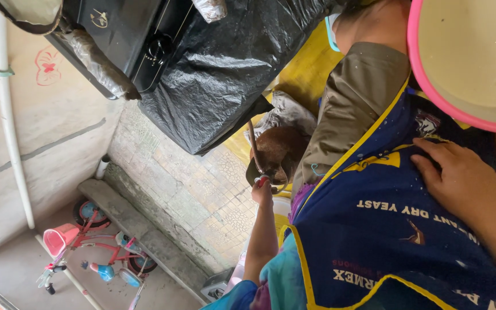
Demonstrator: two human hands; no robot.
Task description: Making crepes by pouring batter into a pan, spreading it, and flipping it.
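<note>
My left hand point(262, 190) reaches out from a teal sleeve and is closed on the red-tipped end of a thin brown utensil handle point(253, 146). The handle stands over a dark brown pot point(282, 150) low beside my knee. My right hand point(460, 178) lies flat on the blue apron with yellow trim point(374, 229) across my lap, fingers spread and holding nothing. Just above that hand is a beige basin with a pink rim point(431, 97). My leg in khaki trousers point(351, 103) runs past the pot.
A black plastic sheet point(225, 69) covers a raised surface bearing a black stove point(139, 40). A tiled wall point(196, 195) and a concrete ledge lie below it. A pink and blue child's tricycle point(96, 252) stands on the floor near a white pipe point(10, 126).
</note>
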